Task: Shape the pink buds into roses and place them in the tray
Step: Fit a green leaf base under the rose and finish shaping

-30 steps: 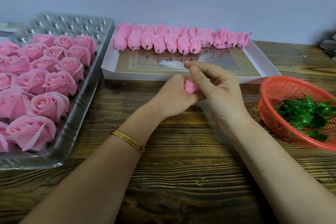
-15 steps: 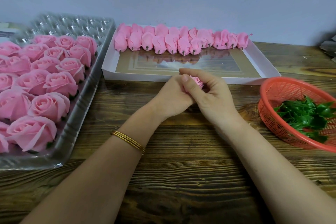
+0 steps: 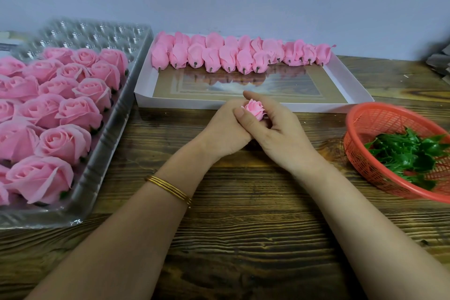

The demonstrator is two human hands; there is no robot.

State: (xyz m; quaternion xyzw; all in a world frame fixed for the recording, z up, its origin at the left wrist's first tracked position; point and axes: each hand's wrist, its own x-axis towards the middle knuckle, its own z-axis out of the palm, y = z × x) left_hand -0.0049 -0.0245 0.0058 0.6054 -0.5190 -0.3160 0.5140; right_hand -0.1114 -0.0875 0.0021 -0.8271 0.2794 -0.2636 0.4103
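Note:
A small pink bud (image 3: 255, 108) with tight curled petals sits between both hands above the wooden table, just in front of the white box. My left hand (image 3: 224, 131) cups it from the left, and my right hand (image 3: 280, 134) curls round it from the right with the thumb against its side. Several unshaped pink buds (image 3: 233, 55) lie in rows at the back of the white box (image 3: 350, 85). On the left, a clear plastic tray (image 3: 102, 161) holds several finished pink roses (image 3: 63, 143).
A red mesh basket (image 3: 360, 134) with green plastic leaves (image 3: 409, 153) stands at the right. The clear tray's far rows hold no roses. A grey wall runs behind the table. Bare wooden tabletop (image 3: 243, 226) lies in front of the hands.
The bud has turned so that its petal face now shows upward between the hands. My right hand's fingers have lowered and closed round it; both hands shifted slightly toward the box.

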